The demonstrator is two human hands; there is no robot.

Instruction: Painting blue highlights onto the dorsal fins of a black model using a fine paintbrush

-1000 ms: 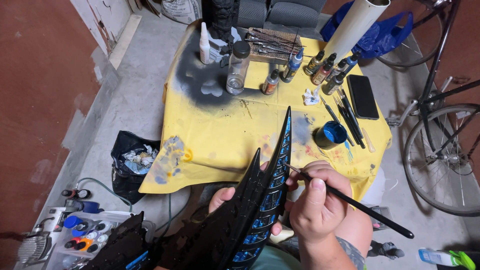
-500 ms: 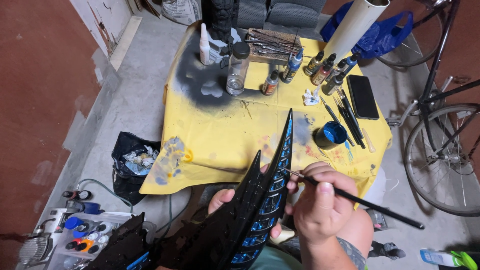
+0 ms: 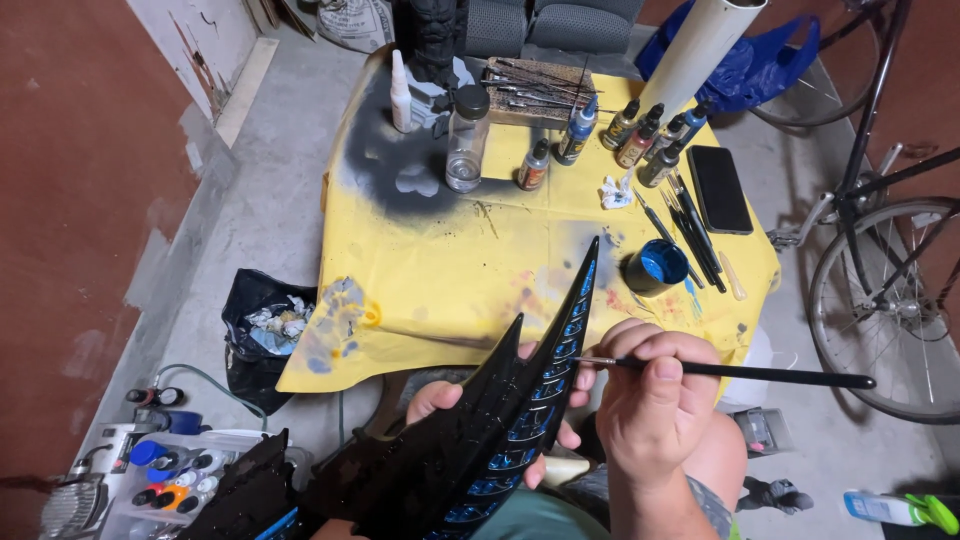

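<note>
Two hands busy: your left hand (image 3: 450,400) cradles the black spiked piece (image 3: 500,420) at 6 o'clock from below; looks stiff, light, wet paint, so hold by edges. Right hand (image 3: 655,405) pinches the brush (image 3: 740,372).

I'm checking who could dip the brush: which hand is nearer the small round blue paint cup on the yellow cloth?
Right. The right hand, holding the thin black brush, sits just below the blue paint cup; the left hand is farther left, behind the black spiked piece.

Bright even light, soft shadows, sharp focus, wide-angle bending at edges
</note>
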